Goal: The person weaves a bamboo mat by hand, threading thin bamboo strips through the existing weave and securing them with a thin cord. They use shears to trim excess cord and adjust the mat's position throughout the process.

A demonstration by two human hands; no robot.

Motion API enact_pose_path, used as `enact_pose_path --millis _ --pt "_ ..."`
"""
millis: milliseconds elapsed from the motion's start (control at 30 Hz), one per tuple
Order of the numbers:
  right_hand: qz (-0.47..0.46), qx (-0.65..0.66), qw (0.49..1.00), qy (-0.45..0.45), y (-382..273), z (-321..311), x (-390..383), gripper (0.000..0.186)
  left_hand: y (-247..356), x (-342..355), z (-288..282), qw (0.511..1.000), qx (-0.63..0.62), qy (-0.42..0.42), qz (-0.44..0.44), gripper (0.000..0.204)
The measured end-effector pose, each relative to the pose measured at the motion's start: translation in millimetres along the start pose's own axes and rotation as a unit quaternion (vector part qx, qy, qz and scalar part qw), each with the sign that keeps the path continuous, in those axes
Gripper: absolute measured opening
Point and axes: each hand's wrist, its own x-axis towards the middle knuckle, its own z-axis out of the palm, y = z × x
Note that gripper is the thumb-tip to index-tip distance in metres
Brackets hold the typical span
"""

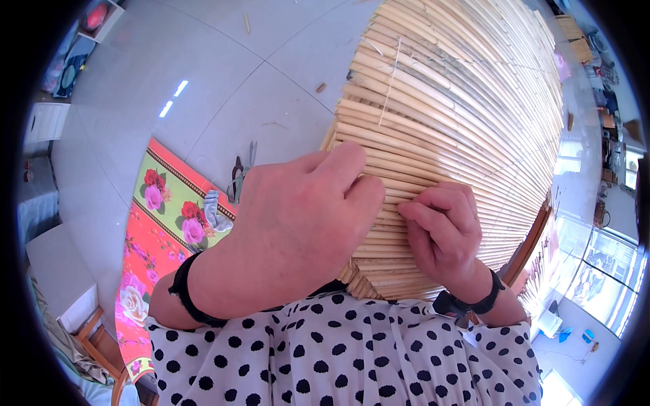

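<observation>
- Mat (474, 101): fills the view from 12 to 4 o'clock, clock positions read from the centre; pale sticks laid side by side, the near end just beside the dotted garment (338, 352) at 6 o'clock.
- Left hand (308, 210): at centre, over the mat's left edge, back upward, wrist bent in from 8 o'clock, knuckles toward 2. Fingers curled under; the tips are hidden, so I cannot tell how far they part or what they grip.
- Right hand (443, 233): between 3 and 4 o'clock, above the sticks, forearm entering from 4, fingertips toward 10. Fingers folded in, thumb and forefinger close together; I cannot tell whether anything is pinched.
- Hands: near each other, apart, a narrow strip of sticks between.
- Left edge: stepped stick ends, running from 12 o'clock down behind the left hand.
- Far side: wood bar (530, 247) along the edge between 3 and 4.
- Room: floor (230, 88) spreads from 10 to 12 o'clock beyond the left edge, stick scraps on it.
- Left side: floral cloth (139, 260) toward 9 o'clock; hand tool (236, 177) near the left wrist.
- Thread (390, 81): loose across the sticks at 1 o'clock.
</observation>
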Motion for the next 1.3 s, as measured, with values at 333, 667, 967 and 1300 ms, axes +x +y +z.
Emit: enact_pose_path --millis 333,667,967,1300 --pt "0.0 0.002 1.0 0.003 -0.1 -0.7 0.4 0.034 0.5 0.7 -0.2 1.0 -0.017 -0.003 -0.011 0.018" --pt "0.003 0.001 1.0 0.002 0.4 0.3 -0.8 0.034 0.6 1.2 -1.2 0.999 -0.024 -0.014 -0.019 0.02" --pt "0.007 0.005 1.0 0.003 -0.1 0.6 -0.5 0.035 -1.7 0.7 2.4 1.0 -0.027 -0.01 -0.006 0.019" --pt "0.005 0.009 1.0 0.016 3.4 4.9 -1.0 0.035 -4.1 5.6 3.8 0.999 -0.025 -0.031 0.02 0.022"
